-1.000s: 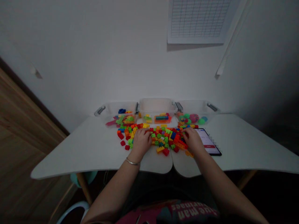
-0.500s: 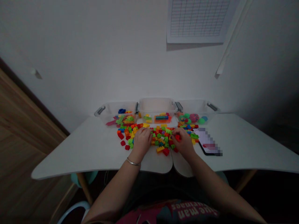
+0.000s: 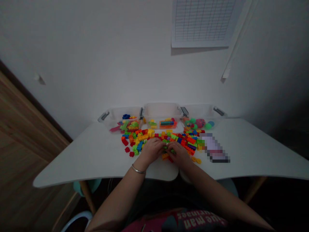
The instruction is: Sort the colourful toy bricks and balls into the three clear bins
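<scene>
My left hand (image 3: 152, 150) and my right hand (image 3: 180, 155) meet over the middle of a pile of colourful toy building bricks (image 3: 142, 137). Fingers on both hands are closed in a pinch, with the fingertips nearly touching. Whatever sits between them is too small and too covered to name. Green and orange bricks show just under the right fingers. To the right of that hand lie a stack of red, orange and purple bricks (image 3: 192, 146) and a yellow piece with rounded ends (image 3: 196, 160).
Three clear plastic bins stand against the wall: a left bin (image 3: 116, 113) with bricks, a middle bin (image 3: 162, 110) and a right bin (image 3: 202, 111) with balls. A phone (image 3: 214, 148), blurred out, lies right of the pile on the white table (image 3: 251, 148).
Both hands have come together and nearer to me, the right one moving left. The brick stack and yellow piece on the right, which the right hand covered before, now show.
</scene>
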Demonstrator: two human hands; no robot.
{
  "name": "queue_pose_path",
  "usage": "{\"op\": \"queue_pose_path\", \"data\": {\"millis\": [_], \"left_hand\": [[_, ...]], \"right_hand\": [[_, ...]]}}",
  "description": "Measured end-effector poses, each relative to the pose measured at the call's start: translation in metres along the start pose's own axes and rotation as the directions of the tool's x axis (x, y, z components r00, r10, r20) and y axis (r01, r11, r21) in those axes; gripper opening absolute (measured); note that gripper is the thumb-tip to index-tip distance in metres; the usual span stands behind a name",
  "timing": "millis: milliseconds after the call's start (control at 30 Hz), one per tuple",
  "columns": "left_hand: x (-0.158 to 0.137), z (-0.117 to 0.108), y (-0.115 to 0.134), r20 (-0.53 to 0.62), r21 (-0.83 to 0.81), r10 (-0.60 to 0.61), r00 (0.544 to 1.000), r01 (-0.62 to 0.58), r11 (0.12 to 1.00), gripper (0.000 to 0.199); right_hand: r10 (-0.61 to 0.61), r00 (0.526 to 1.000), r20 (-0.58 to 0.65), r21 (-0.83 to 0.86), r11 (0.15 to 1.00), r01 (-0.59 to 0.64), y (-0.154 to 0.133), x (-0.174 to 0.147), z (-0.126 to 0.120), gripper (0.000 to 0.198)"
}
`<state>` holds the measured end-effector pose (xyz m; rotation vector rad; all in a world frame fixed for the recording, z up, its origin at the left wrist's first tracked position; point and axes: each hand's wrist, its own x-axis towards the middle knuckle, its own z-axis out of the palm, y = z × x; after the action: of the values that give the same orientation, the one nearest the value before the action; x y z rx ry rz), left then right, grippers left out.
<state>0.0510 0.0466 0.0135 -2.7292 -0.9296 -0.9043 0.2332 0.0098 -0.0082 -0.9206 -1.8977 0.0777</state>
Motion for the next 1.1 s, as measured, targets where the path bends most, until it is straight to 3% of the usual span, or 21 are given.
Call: {"op": "queue_pose_path", "data": {"millis": [133, 200, 300, 400, 500, 600, 700, 833, 1100], "left_hand": [[-0.002, 0.000, -0.003, -0.087, -0.038, -0.105, 0.991, 0.102, 0.994, 0.009], [-0.004, 0.001, -0.007, -0.175, -0.087, -0.201, 0.964, 0.188, 0.978, 0.010], [-0.006, 0.002, -0.015, -0.295, -0.131, -0.371, 0.881, 0.347, 0.929, 0.017], [-0.006, -0.003, -0.025, -0.375, -0.094, -0.524, 0.765, 0.531, 0.842, 0.022], [0.000, -0.017, -0.038, -0.444, -0.037, -0.588, 0.676, 0.642, 0.766, 0.023], [0.009, -0.037, -0.056, -0.519, -0.049, -0.595, 0.613, 0.674, 0.737, 0.026], [0.016, -0.056, -0.078, -0.486, -0.054, -0.601, 0.634, 0.665, 0.745, 0.030], [0.023, -0.071, -0.104, -0.462, -0.002, -0.674, 0.577, 0.759, 0.652, 0.033], [0.031, -0.072, -0.122, -0.289, 0.404, -0.665, 0.689, 0.717, 0.568, 0.039]], "right_hand": [[-0.011, 1.000, -0.014, -0.113, 0.994, 0.009, -0.001, -0.001, -0.002, 0.006], [0.013, 1.000, -0.017, -0.178, 0.984, -0.016, -0.002, -0.002, -0.004, 0.008], [0.043, 0.999, -0.010, -0.227, 0.973, -0.044, -0.003, -0.002, -0.005, 0.010], [0.076, 0.997, -0.010, -0.230, 0.970, -0.076, -0.003, -0.003, -0.005, 0.013], [0.113, 0.993, -0.015, -0.211, 0.971, -0.114, -0.002, -0.003, -0.005, 0.016], [0.127, 0.992, -0.010, -0.184, 0.975, -0.127, -0.003, -0.003, -0.006, 0.018], [0.135, 0.991, -0.013, -0.171, 0.976, -0.135, -0.003, -0.002, -0.005, 0.018], [0.122, 0.992, -0.010, -0.180, 0.976, -0.122, 0.000, -0.001, -0.005, 0.018], [0.119, 0.993, -0.010, -0.139, 0.983, -0.119, 0.002, -0.001, -0.006, 0.019]]}}
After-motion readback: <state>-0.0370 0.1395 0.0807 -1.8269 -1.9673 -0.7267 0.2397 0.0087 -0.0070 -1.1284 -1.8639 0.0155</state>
